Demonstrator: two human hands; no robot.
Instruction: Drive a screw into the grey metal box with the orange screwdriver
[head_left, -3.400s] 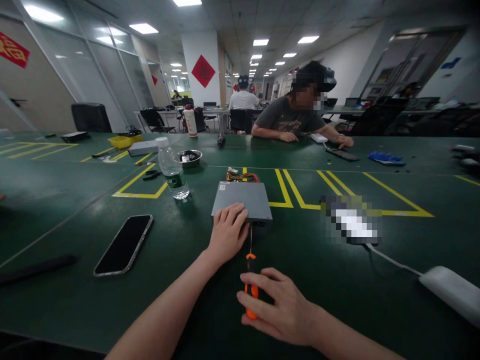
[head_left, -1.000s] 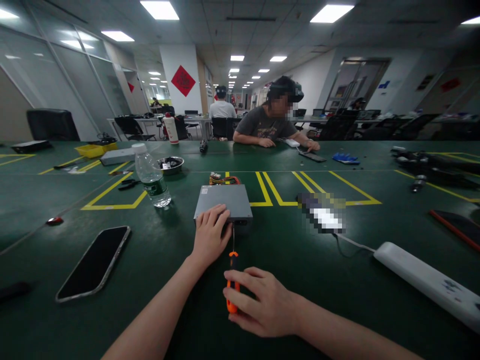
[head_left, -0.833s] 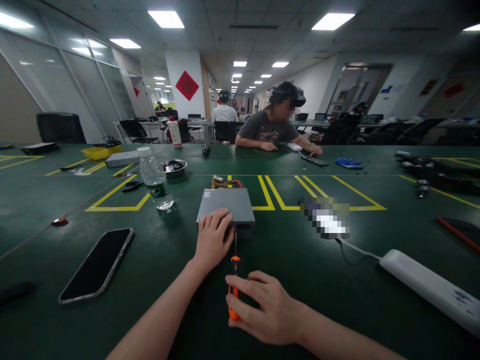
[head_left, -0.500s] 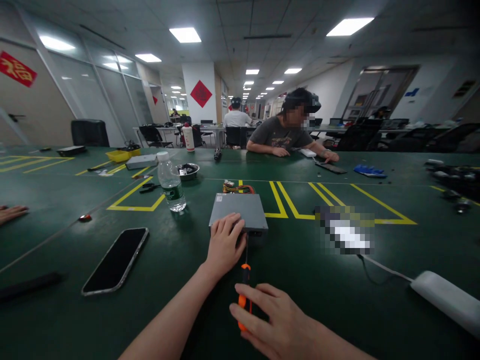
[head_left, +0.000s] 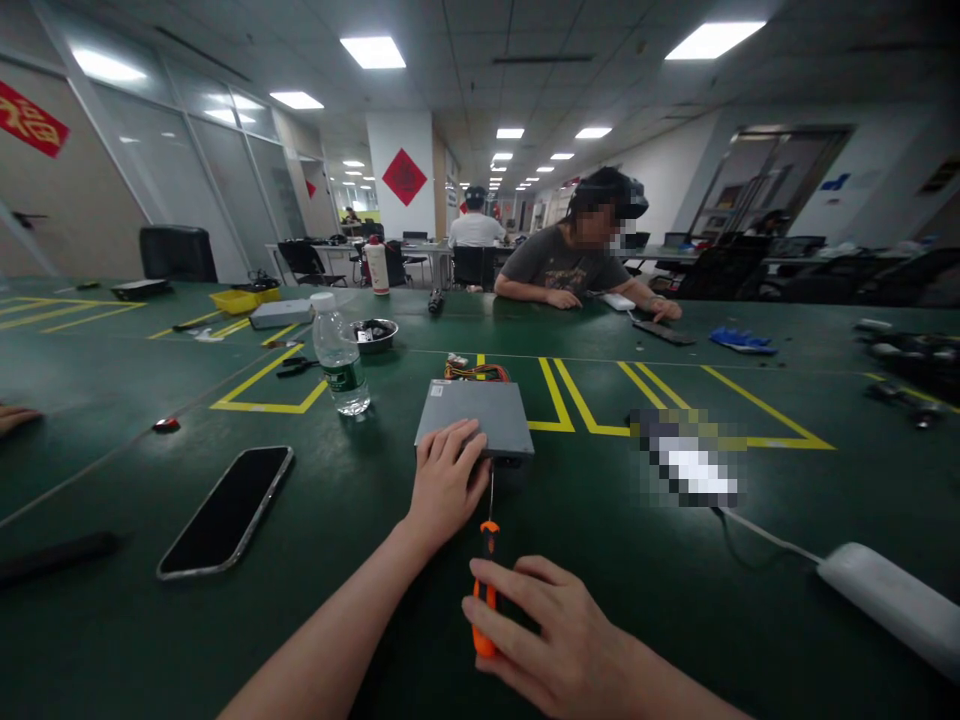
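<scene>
A grey metal computer power supply unit (head_left: 487, 405) lies on the green table, its bundle of coloured cables (head_left: 476, 370) at the far side. My left hand (head_left: 446, 485) grips its near left part, fingers over the top and thumb down by the near face. An orange and black screwdriver (head_left: 486, 640) points away from me, its shaft reaching the unit's near face. Around its handle, the thumb and fingers of my right hand (head_left: 559, 625) are closed. Where the tip meets the unit is too small to make out.
Left of the unit stand a water bottle (head_left: 341, 365) and a metal bowl (head_left: 375, 335). A phone (head_left: 229, 515) lies nearer on the left. To the right are a blurred-out device (head_left: 694, 465) and a white power strip (head_left: 889, 600). Another person (head_left: 566, 265) sits across the table.
The view has shifted slightly. The screwdriver's handle leans a little more to the left at its near end, with my right hand still around it. My left hand stays on the power supply unit.
</scene>
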